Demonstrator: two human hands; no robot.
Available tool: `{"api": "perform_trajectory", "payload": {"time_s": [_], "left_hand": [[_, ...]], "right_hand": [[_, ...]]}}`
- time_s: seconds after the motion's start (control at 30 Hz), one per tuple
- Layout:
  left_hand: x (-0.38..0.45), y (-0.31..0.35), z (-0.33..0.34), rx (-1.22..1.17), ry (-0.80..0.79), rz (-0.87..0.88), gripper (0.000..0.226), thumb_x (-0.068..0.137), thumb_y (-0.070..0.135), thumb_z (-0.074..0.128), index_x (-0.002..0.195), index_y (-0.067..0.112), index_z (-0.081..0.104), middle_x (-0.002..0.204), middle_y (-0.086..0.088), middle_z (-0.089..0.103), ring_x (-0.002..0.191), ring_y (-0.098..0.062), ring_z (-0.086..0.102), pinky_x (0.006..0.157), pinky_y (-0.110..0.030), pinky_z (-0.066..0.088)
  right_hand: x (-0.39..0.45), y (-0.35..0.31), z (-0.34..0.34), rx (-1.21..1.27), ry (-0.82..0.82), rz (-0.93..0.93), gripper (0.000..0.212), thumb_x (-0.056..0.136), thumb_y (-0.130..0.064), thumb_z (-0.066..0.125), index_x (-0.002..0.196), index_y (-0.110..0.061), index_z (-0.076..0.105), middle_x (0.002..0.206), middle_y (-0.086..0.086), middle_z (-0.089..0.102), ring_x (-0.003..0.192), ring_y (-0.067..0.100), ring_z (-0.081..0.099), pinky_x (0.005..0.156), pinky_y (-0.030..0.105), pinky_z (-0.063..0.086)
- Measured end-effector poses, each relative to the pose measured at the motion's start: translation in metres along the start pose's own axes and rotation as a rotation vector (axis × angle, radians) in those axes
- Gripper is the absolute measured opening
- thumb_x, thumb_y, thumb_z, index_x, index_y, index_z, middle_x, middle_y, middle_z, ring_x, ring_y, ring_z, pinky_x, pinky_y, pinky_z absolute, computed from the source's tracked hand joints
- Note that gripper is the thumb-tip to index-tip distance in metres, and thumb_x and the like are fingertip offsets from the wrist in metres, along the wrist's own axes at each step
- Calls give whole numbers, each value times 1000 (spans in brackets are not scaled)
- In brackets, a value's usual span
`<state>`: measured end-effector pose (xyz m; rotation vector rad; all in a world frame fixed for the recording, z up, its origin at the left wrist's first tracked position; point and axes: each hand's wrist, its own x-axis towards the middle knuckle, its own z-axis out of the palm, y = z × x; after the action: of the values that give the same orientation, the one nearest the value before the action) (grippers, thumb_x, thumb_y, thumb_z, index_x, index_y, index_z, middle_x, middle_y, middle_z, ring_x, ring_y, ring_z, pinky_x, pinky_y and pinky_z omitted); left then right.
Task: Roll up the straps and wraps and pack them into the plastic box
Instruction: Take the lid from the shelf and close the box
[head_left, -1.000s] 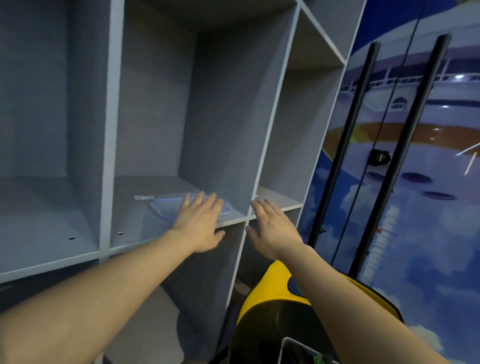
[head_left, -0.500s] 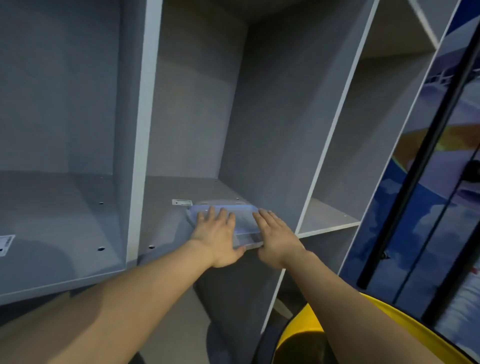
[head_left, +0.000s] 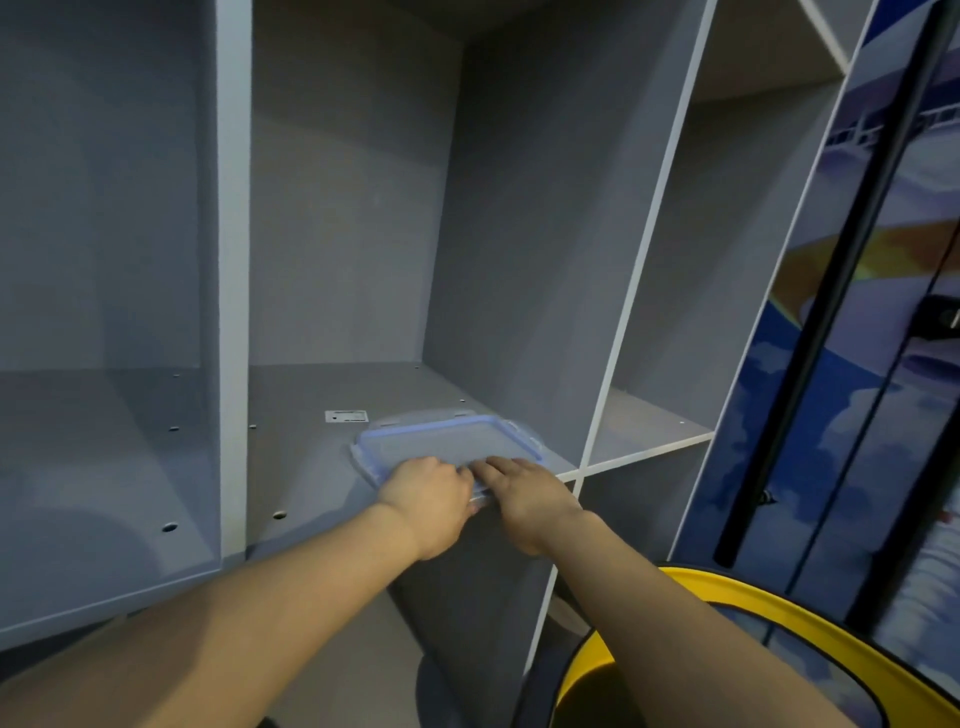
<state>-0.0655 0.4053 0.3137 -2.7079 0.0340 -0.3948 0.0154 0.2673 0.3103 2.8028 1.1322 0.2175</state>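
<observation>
I find both hands, left hand (head_left: 427, 494) and right hand (head_left: 524, 493), gripping the clear lid (head_left: 447, 446) at the shelf (head_left: 301, 467) edge; a thin pinch risks dropping it.

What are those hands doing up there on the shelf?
A person is reaching into a grey shelf unit. Both hands, the left hand and the right hand, are on the near edge of a clear plastic lid with a blue rim that lies flat on the shelf. No straps or wraps are in sight, and no box either.
</observation>
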Motion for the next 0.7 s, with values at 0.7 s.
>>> {"api": "perform_trajectory", "payload": {"time_s": [0.7], "left_hand": [[-53, 54, -125, -216, 433, 234, 41, 105, 30, 43, 145, 38, 38, 124, 2, 60, 104, -30, 65, 70, -36, 39]], "right_hand": [[-184, 34, -80, -7, 513, 123, 37, 99, -20, 50, 136, -22, 49, 117, 9, 66, 99, 37, 61, 77, 42, 47]]}}
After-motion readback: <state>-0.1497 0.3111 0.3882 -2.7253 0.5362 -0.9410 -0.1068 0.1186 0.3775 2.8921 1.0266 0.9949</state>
